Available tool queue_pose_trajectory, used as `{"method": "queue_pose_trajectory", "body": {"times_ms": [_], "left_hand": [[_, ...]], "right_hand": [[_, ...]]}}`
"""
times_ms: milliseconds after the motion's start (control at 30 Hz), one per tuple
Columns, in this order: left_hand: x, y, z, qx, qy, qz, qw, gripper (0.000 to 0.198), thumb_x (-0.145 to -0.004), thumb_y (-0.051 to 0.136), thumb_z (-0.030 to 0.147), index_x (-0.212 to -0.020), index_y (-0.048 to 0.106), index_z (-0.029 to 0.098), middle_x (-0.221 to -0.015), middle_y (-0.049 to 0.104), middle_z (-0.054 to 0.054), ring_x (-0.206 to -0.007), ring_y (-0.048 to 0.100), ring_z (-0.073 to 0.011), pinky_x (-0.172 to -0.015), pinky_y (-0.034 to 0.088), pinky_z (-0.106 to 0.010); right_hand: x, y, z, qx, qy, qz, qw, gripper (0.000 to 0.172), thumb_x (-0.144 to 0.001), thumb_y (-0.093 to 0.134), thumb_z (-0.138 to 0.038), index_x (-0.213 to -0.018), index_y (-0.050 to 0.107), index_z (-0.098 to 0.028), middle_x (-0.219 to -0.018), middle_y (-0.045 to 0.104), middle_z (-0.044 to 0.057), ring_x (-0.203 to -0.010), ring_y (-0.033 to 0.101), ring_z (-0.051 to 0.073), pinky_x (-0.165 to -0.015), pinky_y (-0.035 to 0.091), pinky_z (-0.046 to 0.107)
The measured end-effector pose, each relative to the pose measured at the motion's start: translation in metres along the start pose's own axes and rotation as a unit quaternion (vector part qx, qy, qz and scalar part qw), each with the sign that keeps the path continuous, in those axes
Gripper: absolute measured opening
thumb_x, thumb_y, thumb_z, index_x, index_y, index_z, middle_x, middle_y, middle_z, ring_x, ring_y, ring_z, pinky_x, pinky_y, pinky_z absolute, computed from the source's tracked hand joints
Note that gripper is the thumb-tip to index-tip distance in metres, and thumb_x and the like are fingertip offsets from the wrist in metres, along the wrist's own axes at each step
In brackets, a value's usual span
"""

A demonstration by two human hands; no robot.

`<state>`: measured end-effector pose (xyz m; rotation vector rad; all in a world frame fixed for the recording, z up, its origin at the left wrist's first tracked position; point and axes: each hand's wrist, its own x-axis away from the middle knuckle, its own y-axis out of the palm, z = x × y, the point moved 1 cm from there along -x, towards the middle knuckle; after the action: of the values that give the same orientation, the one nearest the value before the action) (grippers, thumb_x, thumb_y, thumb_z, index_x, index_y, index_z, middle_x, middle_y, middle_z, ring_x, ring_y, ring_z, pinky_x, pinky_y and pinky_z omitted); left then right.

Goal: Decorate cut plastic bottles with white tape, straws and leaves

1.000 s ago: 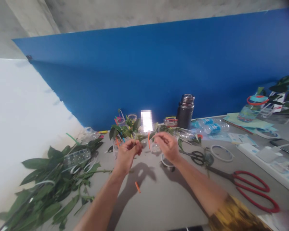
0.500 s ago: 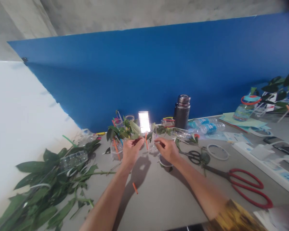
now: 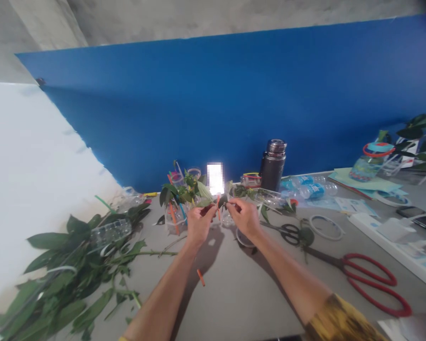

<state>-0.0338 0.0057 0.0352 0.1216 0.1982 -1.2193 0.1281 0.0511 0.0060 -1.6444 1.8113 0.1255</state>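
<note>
Where the two hands converge at the table's far middle, I view an orange straw (image 3: 219,214), a slim, smooth tube standing nearly upright beside a small dark green leaf (image 3: 222,203). To its left, the left hand (image 3: 199,225) is nearly closed, thumb and forefinger drawn together toward the tube. To its right, the right hand (image 3: 244,217) is loosely curled, thumb and fingertips brought together next to the leaf. I cannot tell whether either hand grips straw or leaf; the contact area is too small to resolve.

Just left of the left hand, clear plastic, colored straws and glossy foliage form a cluster. Nearer, I note a short orange tube (image 3: 200,277) lying flat. Leafy branches (image 3: 67,284) cover the left side, with a ribbed transparent bottle (image 3: 111,232) among them. On the right are black-handled scissors (image 3: 290,233), a pale ring (image 3: 325,217), shears (image 3: 341,263) with looped red handles, and a white power strip (image 3: 424,265). A dark cylindrical flask (image 3: 272,170) stands upright at the far edge.

The table (image 3: 248,298) is matte gray. Behind it I see a smooth blue panel (image 3: 213,104), a white wall (image 3: 28,166) at left, and mottled gray concrete (image 3: 199,21) above.
</note>
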Motion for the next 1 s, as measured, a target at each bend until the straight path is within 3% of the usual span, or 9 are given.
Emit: {"method": "queue_pose_trajectory", "body": {"times_ms": [200,433,633,800,1000], "left_hand": [[-0.001,-0.002,0.000,0.000,0.006,0.022,1.000,0.033,-0.069,0.087,0.047,-0.072,0.078,0.016,-0.058,0.061,0.000,-0.056,0.049,-0.0121,-0.054,0.040,-0.025],[-0.003,-0.003,0.006,0.014,0.003,0.044,0.999,0.027,-0.070,0.086,0.041,-0.071,0.077,0.016,-0.057,0.060,0.001,-0.053,0.049,-0.0109,-0.054,0.041,-0.024],[-0.001,-0.005,0.007,-0.021,-0.007,0.050,0.999,0.028,-0.071,0.085,0.042,-0.066,0.075,0.016,-0.054,0.059,0.001,-0.053,0.049,-0.0117,-0.054,0.041,-0.024],[0.001,-0.007,0.005,-0.029,-0.002,0.049,0.998,0.032,-0.073,0.084,0.044,-0.063,0.073,0.016,-0.052,0.055,0.002,-0.052,0.045,-0.0116,-0.053,0.035,-0.025],[0.003,-0.004,0.006,-0.019,-0.002,0.030,0.999,0.032,-0.074,0.083,0.043,-0.061,0.071,0.017,-0.052,0.053,0.002,-0.052,0.044,-0.0110,-0.053,0.035,-0.025]], "right_hand": [[0.004,-0.009,0.010,0.010,-0.003,-0.008,1.000,0.032,-0.095,0.060,-0.043,-0.098,0.083,-0.021,-0.063,0.071,0.002,-0.058,0.062,0.019,-0.062,0.045,0.028],[0.010,-0.008,0.010,0.128,-0.001,-0.104,0.986,0.032,-0.094,0.063,-0.029,-0.118,0.083,-0.027,-0.079,0.080,0.003,-0.071,0.070,0.021,-0.066,0.042,0.028],[0.006,-0.015,0.010,0.150,-0.019,-0.111,0.982,0.029,-0.092,0.056,-0.020,-0.103,0.082,-0.025,-0.086,0.081,0.005,-0.075,0.070,0.022,-0.066,0.038,0.029],[0.001,-0.026,0.017,0.183,-0.022,-0.122,0.975,0.020,-0.086,0.056,-0.017,-0.081,0.074,-0.024,-0.074,0.074,0.004,-0.067,0.061,0.020,-0.062,0.033,0.029],[-0.002,-0.032,0.017,0.184,-0.026,-0.154,0.970,0.020,-0.087,0.055,-0.016,-0.077,0.070,-0.023,-0.074,0.073,0.004,-0.069,0.061,0.020,-0.064,0.033,0.029]]}}
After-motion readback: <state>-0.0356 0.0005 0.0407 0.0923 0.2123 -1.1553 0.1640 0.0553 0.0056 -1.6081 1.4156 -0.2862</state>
